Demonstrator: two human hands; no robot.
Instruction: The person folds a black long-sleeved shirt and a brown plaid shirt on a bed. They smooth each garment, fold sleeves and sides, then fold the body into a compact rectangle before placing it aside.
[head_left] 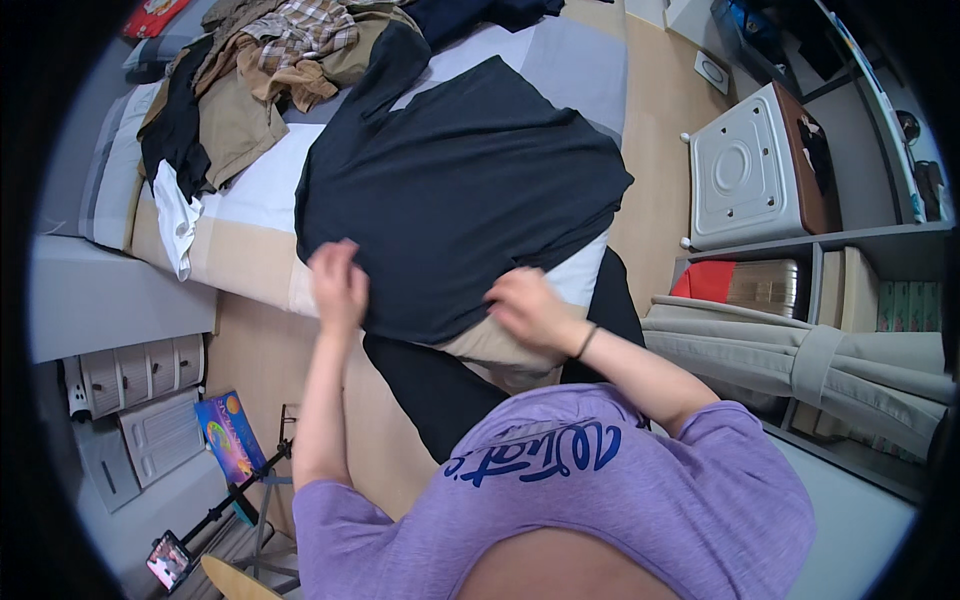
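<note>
A dark long-sleeved shirt point(460, 190) lies spread over the near end of the bed, with a sleeve stretching toward the far left. At the shirt's near left edge is my left hand point(341, 288), its fingers loosely bent and a little apart, slightly blurred. My right hand point(535, 308) is at the near right edge, fingers curled and pinching the cloth beside a small fold. The tips of the right fingers are partly hidden. Under the shirt shows the bed point(250, 250) with its white, grey and beige cover.
Piled clothes point(240, 100) cover the bed's far left, with a white cloth point(177, 220) hanging over its edge. To the right stand a white folding table point(745, 170) and a shelf with a curtain point(790, 360). A phone point(168, 562) on a stand is at lower left.
</note>
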